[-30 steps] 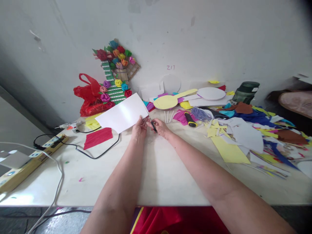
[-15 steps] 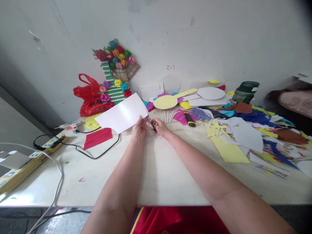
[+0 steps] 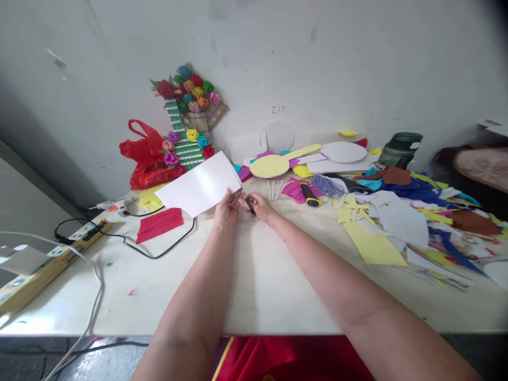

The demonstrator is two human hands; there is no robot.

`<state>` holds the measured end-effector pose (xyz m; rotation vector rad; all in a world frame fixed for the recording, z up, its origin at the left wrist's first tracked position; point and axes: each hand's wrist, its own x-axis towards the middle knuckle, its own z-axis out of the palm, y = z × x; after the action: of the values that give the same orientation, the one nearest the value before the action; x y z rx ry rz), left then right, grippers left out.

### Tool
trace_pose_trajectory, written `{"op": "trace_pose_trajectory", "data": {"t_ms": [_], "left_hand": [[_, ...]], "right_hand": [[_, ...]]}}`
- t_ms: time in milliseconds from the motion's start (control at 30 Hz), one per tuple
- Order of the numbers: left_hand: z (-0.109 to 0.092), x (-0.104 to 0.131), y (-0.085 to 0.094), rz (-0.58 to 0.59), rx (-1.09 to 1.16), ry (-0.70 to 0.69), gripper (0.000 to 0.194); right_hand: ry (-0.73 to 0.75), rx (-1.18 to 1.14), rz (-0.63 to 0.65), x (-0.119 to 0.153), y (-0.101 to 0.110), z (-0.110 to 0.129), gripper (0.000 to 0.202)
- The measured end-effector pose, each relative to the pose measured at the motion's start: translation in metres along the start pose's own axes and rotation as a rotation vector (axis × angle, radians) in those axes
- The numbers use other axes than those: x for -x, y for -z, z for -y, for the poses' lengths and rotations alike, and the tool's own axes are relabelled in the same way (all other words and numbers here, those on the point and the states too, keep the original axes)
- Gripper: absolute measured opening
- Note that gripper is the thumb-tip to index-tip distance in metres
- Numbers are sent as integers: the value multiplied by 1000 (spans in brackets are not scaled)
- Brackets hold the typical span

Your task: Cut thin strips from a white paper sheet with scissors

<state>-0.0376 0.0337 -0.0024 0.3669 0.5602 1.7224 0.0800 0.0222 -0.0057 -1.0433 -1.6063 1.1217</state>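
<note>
My left hand (image 3: 227, 209) grips a white sheet (image 3: 200, 185) by its lower right corner, and the sheet slants up over the table. My right hand (image 3: 260, 208) is closed on black-handled scissors (image 3: 250, 205), whose blades point up and left to the sheet's right edge. How far the blades are apart is too small to tell. A red paper piece (image 3: 160, 225) lies below the sheet on the left. Behind my hands rests a yellow paddle-shaped piece (image 3: 270, 166).
Paper scraps (image 3: 400, 217) are heaped at the right, near a dark green flask (image 3: 399, 150). A yellow-black tool (image 3: 310, 194) lies right of my hands. At the left are a power strip (image 3: 71, 248), cables, a red bag (image 3: 145, 156) and paper flowers (image 3: 192, 92).
</note>
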Motion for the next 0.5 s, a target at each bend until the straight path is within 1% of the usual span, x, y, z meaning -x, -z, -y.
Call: {"op": "trace_pose_trajectory", "data": {"t_ms": [167,367,500], "left_hand": [[-1,2,-2,-27,-5,31,5],[-3,4,-4,-21,18,31,10],[-5,6,-6,-42,0,71,15]], "right_hand": [[4,-16,3,-2,0,-3,33],[32,-43,8,-3,0,-7,33],[45,-44,1,-4,-1,-10,32]]}}
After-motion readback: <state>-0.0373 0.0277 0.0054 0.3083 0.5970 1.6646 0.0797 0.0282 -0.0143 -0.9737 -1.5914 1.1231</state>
